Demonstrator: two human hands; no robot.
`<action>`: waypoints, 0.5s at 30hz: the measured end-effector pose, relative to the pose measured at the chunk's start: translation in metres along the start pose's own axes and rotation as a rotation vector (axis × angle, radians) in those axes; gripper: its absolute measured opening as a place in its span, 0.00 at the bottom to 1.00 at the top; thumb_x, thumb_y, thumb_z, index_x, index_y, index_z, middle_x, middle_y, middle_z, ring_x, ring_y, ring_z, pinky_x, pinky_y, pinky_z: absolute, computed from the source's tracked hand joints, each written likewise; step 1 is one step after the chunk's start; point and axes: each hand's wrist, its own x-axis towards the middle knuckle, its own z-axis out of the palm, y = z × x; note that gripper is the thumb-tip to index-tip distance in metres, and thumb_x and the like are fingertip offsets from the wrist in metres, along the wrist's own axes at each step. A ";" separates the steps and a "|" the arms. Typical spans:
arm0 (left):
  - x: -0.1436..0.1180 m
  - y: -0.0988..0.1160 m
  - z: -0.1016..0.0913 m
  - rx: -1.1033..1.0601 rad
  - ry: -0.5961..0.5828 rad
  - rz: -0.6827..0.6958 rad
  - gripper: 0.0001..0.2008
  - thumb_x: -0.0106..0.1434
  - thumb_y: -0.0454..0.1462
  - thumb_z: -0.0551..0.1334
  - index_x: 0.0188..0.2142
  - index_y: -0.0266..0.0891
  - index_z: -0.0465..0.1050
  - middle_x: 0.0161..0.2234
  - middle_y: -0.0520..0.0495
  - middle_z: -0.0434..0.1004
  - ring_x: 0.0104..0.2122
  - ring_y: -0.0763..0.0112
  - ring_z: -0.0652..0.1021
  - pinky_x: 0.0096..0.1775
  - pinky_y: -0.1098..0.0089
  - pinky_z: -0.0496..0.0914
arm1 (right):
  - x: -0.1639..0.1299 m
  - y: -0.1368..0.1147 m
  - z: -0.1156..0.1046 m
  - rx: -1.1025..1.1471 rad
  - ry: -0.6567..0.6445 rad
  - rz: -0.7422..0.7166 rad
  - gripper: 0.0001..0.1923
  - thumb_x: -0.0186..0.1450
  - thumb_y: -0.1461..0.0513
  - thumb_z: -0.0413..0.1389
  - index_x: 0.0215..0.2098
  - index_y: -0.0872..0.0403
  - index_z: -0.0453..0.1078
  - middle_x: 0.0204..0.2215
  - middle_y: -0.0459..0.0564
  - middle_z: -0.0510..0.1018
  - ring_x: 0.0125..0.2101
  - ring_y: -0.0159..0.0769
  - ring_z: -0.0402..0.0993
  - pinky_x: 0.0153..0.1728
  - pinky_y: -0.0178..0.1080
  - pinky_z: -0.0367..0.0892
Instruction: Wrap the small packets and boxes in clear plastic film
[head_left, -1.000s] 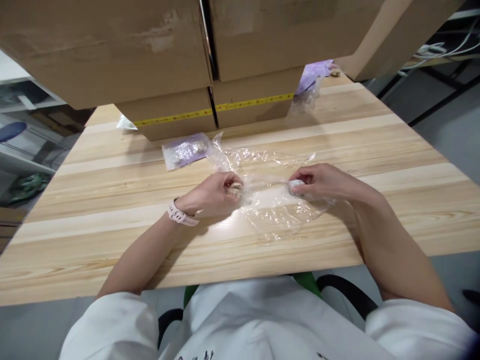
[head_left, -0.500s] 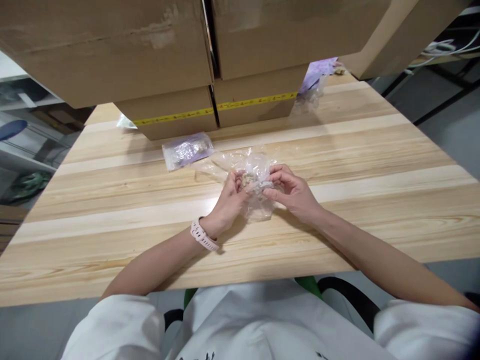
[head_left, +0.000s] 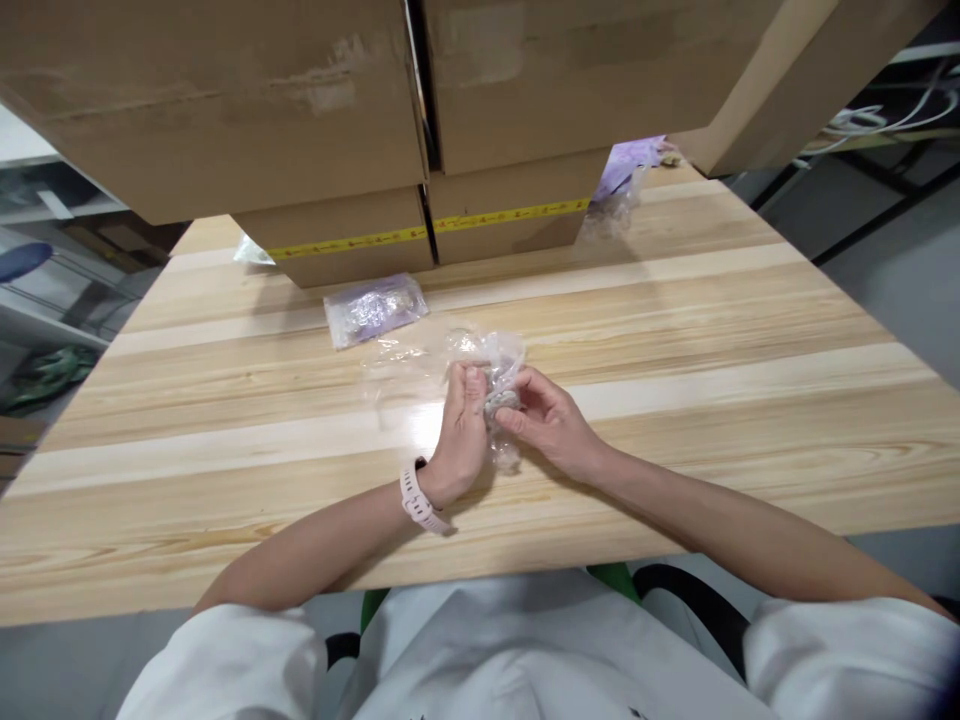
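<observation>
A crinkled clear plastic bag lies on the table in front of me and bunches up between my hands. My left hand is turned on edge, its fingers pressed together against the gathered plastic; what sits inside its grip is hidden. Between thumb and fingers, my right hand pinches a small greyish-white lumpy piece at the bag. The piece is too small to name. Past the bag, to the left, lies a flat packet of clear and purple wrapping with pale contents.
Large cardboard boxes stand stacked across the back of the wooden table, one with yellow tape. Purple and clear wrapping lies by their right side. White cables hang beyond the far right edge.
Both hands have come closer to me and slightly left with the bag. My left hand has turned upright and covers the beige lump seen before. My right hand keeps its pinch.
</observation>
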 end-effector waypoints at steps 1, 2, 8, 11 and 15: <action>0.001 0.000 0.001 0.018 0.015 0.024 0.20 0.76 0.53 0.49 0.43 0.44 0.69 0.41 0.46 0.73 0.43 0.64 0.75 0.50 0.61 0.71 | 0.000 -0.001 0.002 0.013 0.011 -0.002 0.16 0.60 0.53 0.71 0.35 0.50 0.70 0.32 0.43 0.74 0.34 0.32 0.71 0.40 0.37 0.70; 0.003 0.001 0.003 0.039 0.033 0.046 0.20 0.77 0.53 0.48 0.43 0.44 0.71 0.42 0.45 0.74 0.44 0.62 0.75 0.51 0.60 0.70 | -0.001 -0.002 0.004 0.022 0.030 0.001 0.17 0.59 0.53 0.71 0.34 0.50 0.70 0.31 0.43 0.74 0.34 0.32 0.71 0.40 0.37 0.70; 0.030 0.018 0.024 0.061 0.005 0.169 0.19 0.76 0.48 0.49 0.45 0.41 0.74 0.45 0.41 0.77 0.49 0.59 0.75 0.54 0.57 0.68 | 0.011 -0.019 -0.005 0.014 0.319 0.039 0.20 0.52 0.51 0.74 0.31 0.50 0.71 0.29 0.42 0.78 0.30 0.34 0.72 0.36 0.38 0.71; 0.036 0.028 0.021 -0.013 -0.099 0.090 0.17 0.72 0.45 0.57 0.56 0.43 0.70 0.52 0.40 0.73 0.47 0.60 0.74 0.49 0.58 0.71 | 0.030 -0.027 -0.045 -0.057 0.512 -0.043 0.21 0.52 0.49 0.72 0.33 0.50 0.71 0.30 0.42 0.78 0.30 0.32 0.70 0.34 0.37 0.70; 0.029 0.018 -0.016 0.031 -0.232 -0.136 0.17 0.68 0.45 0.63 0.55 0.48 0.70 0.54 0.42 0.74 0.45 0.59 0.77 0.43 0.60 0.73 | 0.067 -0.031 -0.144 -0.218 0.811 -0.200 0.22 0.52 0.53 0.69 0.37 0.50 0.65 0.29 0.39 0.71 0.30 0.31 0.66 0.36 0.35 0.67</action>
